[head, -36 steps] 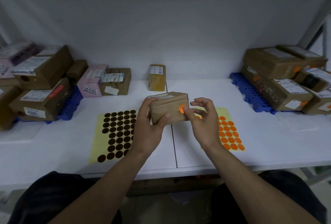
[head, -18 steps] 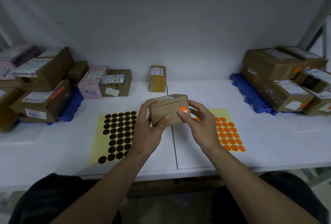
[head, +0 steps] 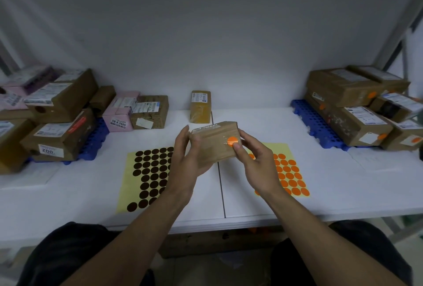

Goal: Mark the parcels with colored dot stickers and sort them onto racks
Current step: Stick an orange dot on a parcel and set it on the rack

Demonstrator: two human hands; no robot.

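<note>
Both the left hand (head: 186, 159) and the right hand (head: 257, 166) grip the parcel (head: 214, 146).

The left hand (head: 187, 164) grips the left end of a brown parcel (head: 211, 148) above the white tabletop (head: 343, 182). The right hand (head: 259, 167) holds its right end, thumb touching the orange dot sticker (head: 232, 141) on its face. 2 dot sheets lie beneath, one dark (head: 148, 173), one orange (head: 289, 177).
</note>
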